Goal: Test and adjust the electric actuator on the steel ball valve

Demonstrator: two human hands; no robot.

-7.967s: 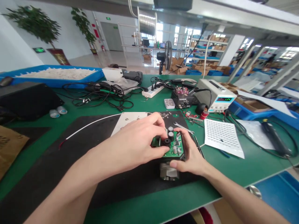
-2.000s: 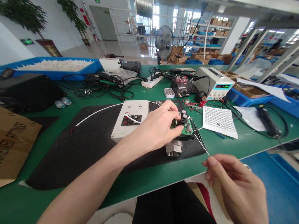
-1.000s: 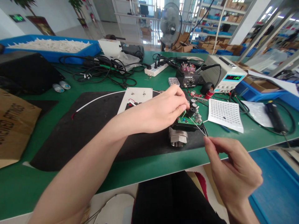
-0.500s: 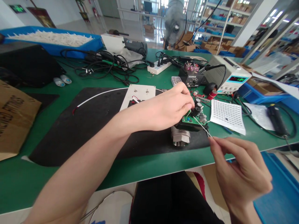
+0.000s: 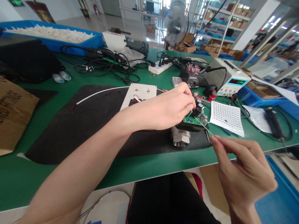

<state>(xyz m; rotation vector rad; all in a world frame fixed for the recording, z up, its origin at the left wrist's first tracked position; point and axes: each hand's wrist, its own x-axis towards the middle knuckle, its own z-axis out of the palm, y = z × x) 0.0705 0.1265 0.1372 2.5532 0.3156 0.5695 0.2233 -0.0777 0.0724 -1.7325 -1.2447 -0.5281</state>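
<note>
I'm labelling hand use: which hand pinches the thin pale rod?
The right hand, pinching the thin pale rod by its near end; the left hand is at the circuit board instead.

On the brown cardboard (image 5: pixel 18 124) at the left we can read "FITTINGS", printed aslant; the word before it is cut off. We see lit digits on the bench power supply (image 5: pixel 230 74), white lettering on the soldering station (image 5: pixel 192 80) and a green wall sign (image 5: pixel 16 2), all too blurred for us to read.
</note>
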